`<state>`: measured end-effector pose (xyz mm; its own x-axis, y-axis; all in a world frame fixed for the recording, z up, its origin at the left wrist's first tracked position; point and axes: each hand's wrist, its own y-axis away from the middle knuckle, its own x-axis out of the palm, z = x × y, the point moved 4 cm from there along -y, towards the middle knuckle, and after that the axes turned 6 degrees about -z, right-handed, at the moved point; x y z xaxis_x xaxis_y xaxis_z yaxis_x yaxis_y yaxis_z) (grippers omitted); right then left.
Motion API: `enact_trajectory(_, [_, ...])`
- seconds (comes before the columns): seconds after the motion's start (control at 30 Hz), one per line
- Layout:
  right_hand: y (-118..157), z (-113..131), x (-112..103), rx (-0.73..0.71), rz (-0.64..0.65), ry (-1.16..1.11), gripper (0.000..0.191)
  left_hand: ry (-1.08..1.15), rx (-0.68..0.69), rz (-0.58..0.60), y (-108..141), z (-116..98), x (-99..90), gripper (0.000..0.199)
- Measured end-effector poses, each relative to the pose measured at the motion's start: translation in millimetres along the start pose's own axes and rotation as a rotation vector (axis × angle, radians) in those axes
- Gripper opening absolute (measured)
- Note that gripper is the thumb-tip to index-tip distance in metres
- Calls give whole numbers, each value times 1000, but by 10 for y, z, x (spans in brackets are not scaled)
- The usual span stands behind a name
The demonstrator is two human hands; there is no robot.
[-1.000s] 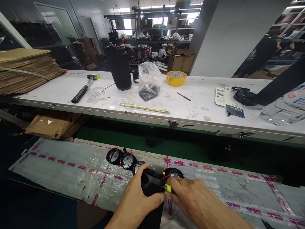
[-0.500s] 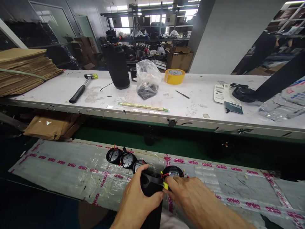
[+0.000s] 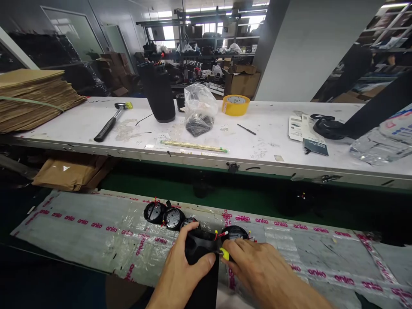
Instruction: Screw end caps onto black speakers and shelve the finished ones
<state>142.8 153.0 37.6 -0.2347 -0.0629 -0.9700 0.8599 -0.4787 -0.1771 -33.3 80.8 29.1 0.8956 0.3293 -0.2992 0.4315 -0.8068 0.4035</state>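
My left hand (image 3: 185, 268) grips the top of a black cylindrical housing (image 3: 204, 283), fingers over its far rim and thumb along the near side. The housing stands tilted, with its open end up. In my right hand (image 3: 254, 264) is a screwdriver with a yellow handle (image 3: 224, 254); its short visible metal shaft points left at the housing's right rim. Most of the handle is hidden in my fingers. Just beyond that hand lies a round black part (image 3: 234, 232) with red and white wire connectors. Several similar round parts (image 3: 174, 218) sit beyond the left hand.
A plastic-wrapped board (image 3: 96, 240) with pink lettering carries the round parts. On the white bench (image 3: 273, 128) behind are a hammer (image 3: 111, 124), a black cylinder (image 3: 157, 94), a plastic bag (image 3: 200, 109), yellow tape (image 3: 236, 105) and a water bottle (image 3: 383, 141). Stacked cardboard (image 3: 32, 101) stands left.
The housing and my left hand have shifted slightly left. More of the screwdriver's shaft shows between the rim and my right hand, which still holds it.
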Motion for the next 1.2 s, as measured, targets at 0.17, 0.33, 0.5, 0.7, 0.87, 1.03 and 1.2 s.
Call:
enact_trajectory(0.17, [-19, 23, 4, 2, -38, 13, 28, -11, -7, -3, -7, 11, 11, 68])
enact_trajectory(0.33, [-11, 29, 2, -17, -34, 74, 31, -49, -11, -28, 18, 37, 22, 65])
enact_trajectory(0.5, [-55, 19, -25, -56, 9, 99, 31, -49, 32, -117, 40, -28, 28, 65])
enact_trajectory(0.7, [-146, 19, -88, -94, 102, 186, 22, -54, 57, -134, 27, -19, 46, 66])
enact_trajectory(0.87, [-179, 27, -130, -126, 95, 102, 18, -85, 92, -137, 31, -69, 21, 65])
enact_trajectory(1.03, [-140, -77, -200, 91, 17, -280, 6, 154, 57, 36, -79, 44, 11, 71])
enact_trajectory(1.2, [11, -145, -161, 340, -53, -454, 14, 459, -112, 87, -130, 264, -9, 82])
